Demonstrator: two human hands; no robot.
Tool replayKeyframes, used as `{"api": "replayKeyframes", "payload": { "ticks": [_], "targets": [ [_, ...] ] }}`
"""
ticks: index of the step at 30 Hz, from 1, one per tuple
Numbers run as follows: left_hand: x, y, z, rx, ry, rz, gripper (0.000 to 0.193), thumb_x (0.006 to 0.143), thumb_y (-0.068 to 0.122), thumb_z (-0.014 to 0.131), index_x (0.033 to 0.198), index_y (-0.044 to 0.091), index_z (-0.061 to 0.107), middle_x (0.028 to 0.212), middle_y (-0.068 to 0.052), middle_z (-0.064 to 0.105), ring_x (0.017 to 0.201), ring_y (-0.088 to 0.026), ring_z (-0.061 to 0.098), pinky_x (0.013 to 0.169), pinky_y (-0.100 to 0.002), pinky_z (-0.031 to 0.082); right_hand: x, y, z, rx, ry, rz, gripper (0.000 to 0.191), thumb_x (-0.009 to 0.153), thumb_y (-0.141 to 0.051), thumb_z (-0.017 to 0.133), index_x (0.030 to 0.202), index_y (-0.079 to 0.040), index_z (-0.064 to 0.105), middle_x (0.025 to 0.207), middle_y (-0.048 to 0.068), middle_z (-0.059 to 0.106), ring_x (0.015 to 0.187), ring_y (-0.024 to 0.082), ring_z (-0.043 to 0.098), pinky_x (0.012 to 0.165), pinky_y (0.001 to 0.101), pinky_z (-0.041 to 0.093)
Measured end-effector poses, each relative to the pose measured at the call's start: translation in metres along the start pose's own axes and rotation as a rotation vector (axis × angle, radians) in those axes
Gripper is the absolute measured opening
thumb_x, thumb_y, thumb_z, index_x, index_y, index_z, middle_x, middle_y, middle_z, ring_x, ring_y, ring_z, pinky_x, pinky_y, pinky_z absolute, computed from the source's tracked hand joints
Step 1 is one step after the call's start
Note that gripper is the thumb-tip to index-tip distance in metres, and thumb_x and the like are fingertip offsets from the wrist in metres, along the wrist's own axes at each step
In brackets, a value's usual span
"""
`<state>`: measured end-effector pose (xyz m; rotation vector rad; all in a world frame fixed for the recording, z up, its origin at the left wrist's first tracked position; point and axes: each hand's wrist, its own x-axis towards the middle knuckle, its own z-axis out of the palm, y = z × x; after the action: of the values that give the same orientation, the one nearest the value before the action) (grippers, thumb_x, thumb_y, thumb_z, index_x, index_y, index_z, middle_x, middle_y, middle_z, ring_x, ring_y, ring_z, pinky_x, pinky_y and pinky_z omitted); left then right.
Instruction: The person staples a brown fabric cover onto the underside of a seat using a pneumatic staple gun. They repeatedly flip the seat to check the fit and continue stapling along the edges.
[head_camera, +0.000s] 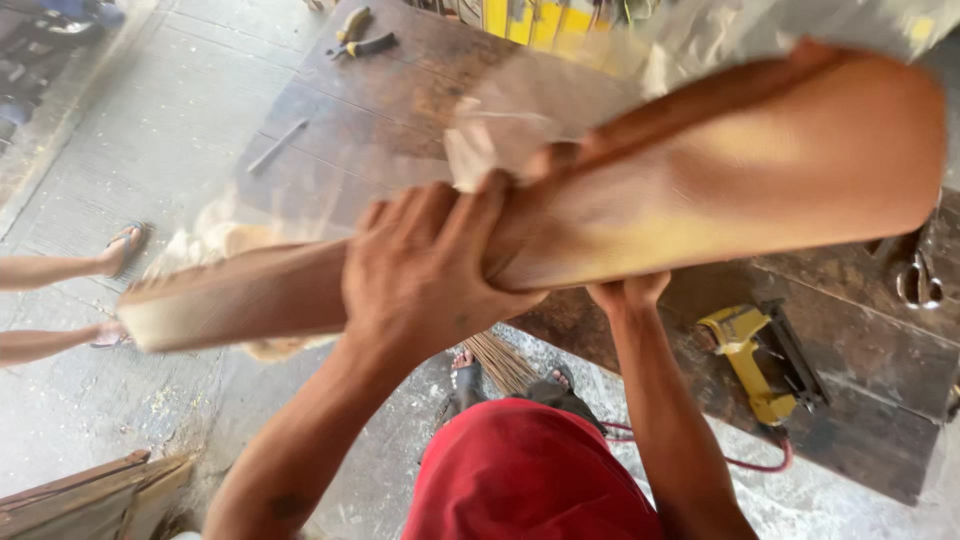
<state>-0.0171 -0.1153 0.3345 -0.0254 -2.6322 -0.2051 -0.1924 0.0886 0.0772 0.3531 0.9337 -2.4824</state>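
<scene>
I see my left hand (425, 270) wrapped tight around a long wooden plank (620, 190), gripping it near the middle from above. My right hand (628, 293) holds the plank from beneath, only its fingertips showing. The plank is raised slantwise over the dark wooden surface (380, 110), blurred. A yellow nail gun (750, 360) lies on that surface, to the right.

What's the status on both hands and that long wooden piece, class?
Left hand gripping the long wooden piece from above. Right hand supporting underneath, mostly hidden. Piece held above dark workbench; yellow nail gun lies clear below.
</scene>
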Motion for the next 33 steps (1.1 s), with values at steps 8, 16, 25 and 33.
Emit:
{"api": "replayKeyframes", "payload": {
  "ticks": [8,16,25,33],
  "targets": [
    [0.053,0.057,0.109,-0.14,-0.063,0.227,0.099,0.058,0.058,0.092,0.137,0.011,0.055,0.101,-0.008,0.063,0.096,-0.028,0.061,0.082,-0.046,0.047,-0.027,-0.037,-0.082,0.002,0.013,0.115,0.04,0.102,-0.038,0.049,0.119,-0.004,0.061,0.103,0.011,0.068,0.091,0.025,0.068,0.088,0.0444,0.059],
    [0.07,0.049,0.147,-0.13,-0.194,0.216,0.111,0.049,0.056,0.096,0.142,0.016,0.048,0.108,-0.01,0.061,0.102,-0.03,0.06,0.084,-0.051,0.048,-0.118,-0.134,-0.026,-1.459,-0.121,-0.448,0.046,0.096,-0.047,0.063,0.121,-0.009,0.072,0.102,0.007,0.079,0.09,0.016,0.076,0.081,0.0345,0.064],
    [0.093,0.004,0.153,-0.422,-0.179,0.099,0.089,0.095,0.057,0.08,0.158,0.012,0.037,0.132,-0.015,0.051,0.122,-0.036,0.049,0.096,-0.056,0.037,-0.043,-0.183,0.094,-2.052,-0.369,-1.036,0.073,0.077,-0.061,0.088,0.123,-0.007,0.07,0.128,0.015,0.059,0.129,0.037,0.048,0.11,0.0614,0.032],
    [0.115,0.0,0.165,-0.334,-0.044,-0.004,0.047,0.086,0.041,0.083,0.12,0.013,0.065,0.117,-0.001,0.066,0.118,-0.027,0.056,0.094,-0.053,0.041,-0.036,-0.182,0.114,-2.014,-0.399,-1.297,0.058,0.074,-0.035,0.101,0.106,-0.002,0.066,0.118,0.016,0.058,0.113,0.034,0.057,0.088,0.0488,0.045]
  ]
}}
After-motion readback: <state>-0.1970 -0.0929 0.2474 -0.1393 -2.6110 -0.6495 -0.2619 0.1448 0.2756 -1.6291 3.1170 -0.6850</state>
